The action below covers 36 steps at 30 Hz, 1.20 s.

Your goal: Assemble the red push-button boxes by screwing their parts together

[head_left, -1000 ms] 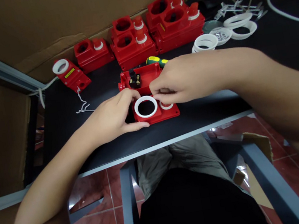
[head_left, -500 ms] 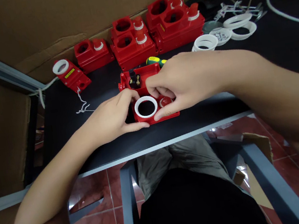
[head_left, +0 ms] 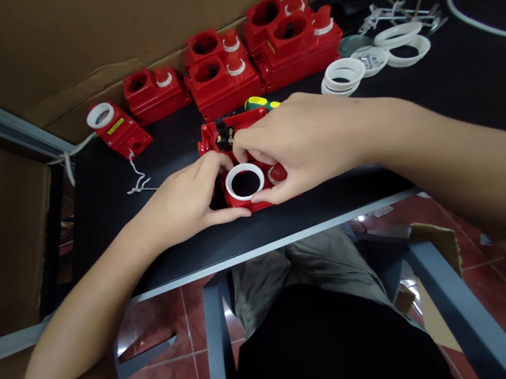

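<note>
A white plastic ring (head_left: 230,187) sits over the round opening of a red plastic cover (head_left: 263,204) near the table's front edge. My left hand (head_left: 193,193) grips the cover's left side, thumb along the front and fingers behind. My right hand (head_left: 303,142) pinches the ring's right side between thumb and curled fingers. Right of the ring, a red knob (head_left: 277,174) is partly covered by that hand. Just behind lies an open red box half (head_left: 208,133) with a black switch block (head_left: 224,135) inside.
Several red housings (head_left: 226,87) line the cardboard wall. A labelled red unit (head_left: 124,130) with white wires stands left. Behind my right hand lies a green-yellow screwdriver (head_left: 255,103). White rings (head_left: 344,73), a dish of small parts (head_left: 371,60) and metal pieces (head_left: 393,14) lie right.
My right hand has shifted slightly left, its fingers and thumb now closer around the ring's right side. My left hand keeps its hold on the cover.
</note>
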Tool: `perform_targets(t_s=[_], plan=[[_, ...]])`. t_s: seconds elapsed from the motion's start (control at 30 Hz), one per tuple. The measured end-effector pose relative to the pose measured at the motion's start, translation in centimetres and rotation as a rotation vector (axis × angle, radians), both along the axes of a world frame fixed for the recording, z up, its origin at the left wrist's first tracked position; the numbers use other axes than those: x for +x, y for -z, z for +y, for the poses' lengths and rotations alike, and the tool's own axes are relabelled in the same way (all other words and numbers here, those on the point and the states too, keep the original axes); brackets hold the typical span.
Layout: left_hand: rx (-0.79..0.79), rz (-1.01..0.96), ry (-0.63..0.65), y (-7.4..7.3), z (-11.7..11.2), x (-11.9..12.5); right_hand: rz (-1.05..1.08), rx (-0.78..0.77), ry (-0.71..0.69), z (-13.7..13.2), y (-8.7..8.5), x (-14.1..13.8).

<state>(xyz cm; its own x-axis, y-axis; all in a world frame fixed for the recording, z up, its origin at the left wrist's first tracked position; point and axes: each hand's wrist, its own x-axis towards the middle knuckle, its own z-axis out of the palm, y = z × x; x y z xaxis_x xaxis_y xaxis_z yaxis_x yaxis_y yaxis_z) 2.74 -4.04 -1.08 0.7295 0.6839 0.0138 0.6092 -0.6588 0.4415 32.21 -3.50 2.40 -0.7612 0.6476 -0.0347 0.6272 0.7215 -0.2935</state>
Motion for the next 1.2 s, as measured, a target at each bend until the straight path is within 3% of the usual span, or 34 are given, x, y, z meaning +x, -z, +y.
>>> perform_targets(t_s=[0.27,0.63,0.8,0.9,1.0,1.07,1.13,1.2], plan=[[-0.011,-0.011,0.003,-0.2,0.0,0.0,0.013,-0.032,-0.016,0.0,-0.2,-0.2],[-0.080,-0.048,0.047,0.3,0.5,-0.3,0.220,-0.034,-0.140,0.5,1.7,0.6],[-0.082,-0.043,0.041,0.5,0.8,-0.6,0.337,-0.119,-0.189,0.4,-0.1,2.1],[-0.088,-0.035,0.046,0.4,0.6,-0.5,0.386,0.014,-0.055,1.1,-2.5,5.2],[-0.077,-0.027,0.052,0.3,0.3,-0.4,0.184,0.207,0.346,2.6,-4.3,9.6],[-0.065,-0.019,0.054,0.4,0.2,-0.5,0.118,0.286,0.554,3.8,-4.4,12.5],[-0.059,-0.018,0.062,0.5,0.1,-0.6,0.105,0.235,0.692,5.0,-3.6,14.7],[-0.057,-0.023,0.076,0.6,0.1,-0.7,0.025,0.049,0.768,5.9,-2.4,16.1]])
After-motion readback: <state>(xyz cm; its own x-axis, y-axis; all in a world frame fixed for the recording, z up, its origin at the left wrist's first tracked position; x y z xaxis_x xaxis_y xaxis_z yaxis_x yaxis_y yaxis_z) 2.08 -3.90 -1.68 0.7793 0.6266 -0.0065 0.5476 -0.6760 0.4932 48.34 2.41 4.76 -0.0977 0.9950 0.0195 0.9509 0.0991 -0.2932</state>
